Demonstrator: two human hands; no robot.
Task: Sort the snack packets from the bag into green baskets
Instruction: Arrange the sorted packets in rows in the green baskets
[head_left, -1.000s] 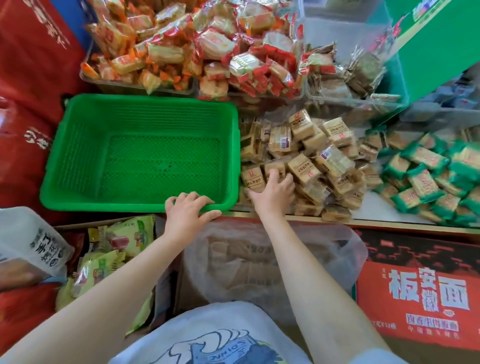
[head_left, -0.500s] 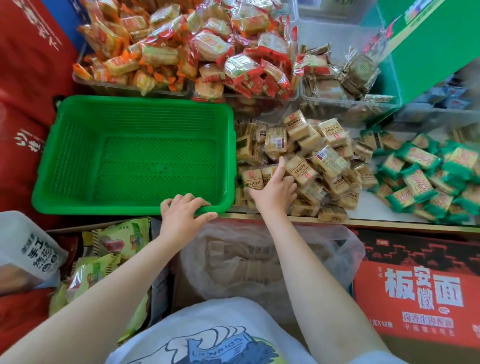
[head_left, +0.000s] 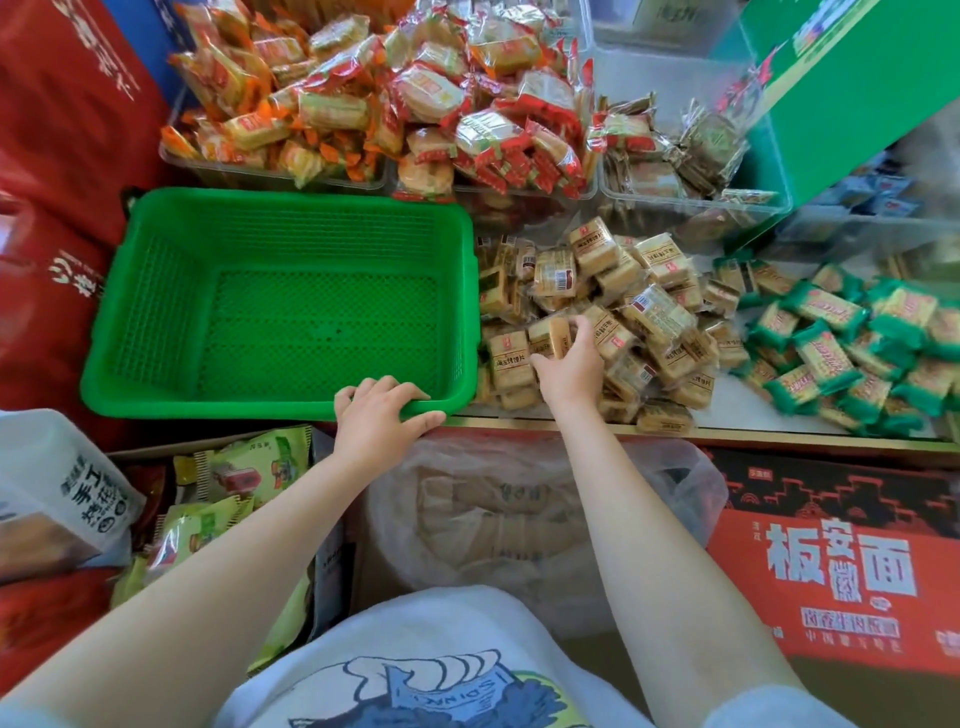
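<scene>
Basket: green basket (head_left: 291, 306) sits in front of the person with nothing in it, so no packet has gone in yet as far as the view shows.
Left hand: left hand (head_left: 382, 418) rests on the near rim of the basket, fingers curled over the edge and thumb along the outside, gripping the rim and steadying it.
Right hand: right hand (head_left: 569, 364) reaches into the tan packet pile (head_left: 613, 317) just right of the basket; its fingers are bent around one tan packet (head_left: 548, 335) at the near left of the heap, though how firmly it is held cannot be told.
Bag: clear plastic bag (head_left: 519, 519) lies below the shelf edge between the arms, with tan packets faintly visible inside, so it seems still fairly full.
Other snacks: green-wrapped packets (head_left: 841, 343) lie loose to the right; red and orange packets (head_left: 395, 88) fill clear trays behind the basket.
Progress: sorting looks to be at its very start; the whole job of filling the basket is left.
</scene>
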